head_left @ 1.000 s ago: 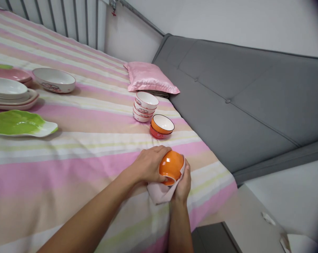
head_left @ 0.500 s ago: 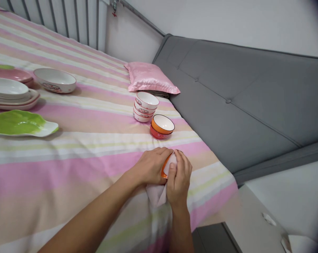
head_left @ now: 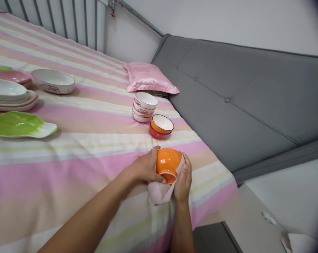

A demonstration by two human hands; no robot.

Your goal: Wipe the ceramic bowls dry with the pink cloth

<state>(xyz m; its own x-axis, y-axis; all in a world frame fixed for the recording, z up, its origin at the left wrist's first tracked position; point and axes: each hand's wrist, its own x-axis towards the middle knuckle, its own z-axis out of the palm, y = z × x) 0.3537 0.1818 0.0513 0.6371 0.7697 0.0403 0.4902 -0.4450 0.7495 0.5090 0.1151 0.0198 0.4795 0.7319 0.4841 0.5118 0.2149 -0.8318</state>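
Observation:
An orange bowl (head_left: 167, 162) is held tipped over above the striped bedspread, its outer wall and foot facing me. My left hand (head_left: 145, 168) grips the bowl's left side with curled fingers. My right hand (head_left: 183, 179) presses a pale pink cloth (head_left: 161, 191) against the bowl's right and lower side. The cloth hangs down below the bowl between both hands. The bowl's inside is hidden.
Beyond the hands stand an orange bowl on a red one (head_left: 161, 126) and a stack of white patterned bowls (head_left: 144, 106). A pink pillow (head_left: 148, 77) lies by the grey padded headboard (head_left: 235, 102). At left lie a green leaf dish (head_left: 19, 124), stacked plates (head_left: 8, 94) and a white bowl (head_left: 53, 80).
Half a second ago my right hand covered the bowl with the cloth. It has slid down and right, and the bowl's orange side shows again. Both hands stay in place.

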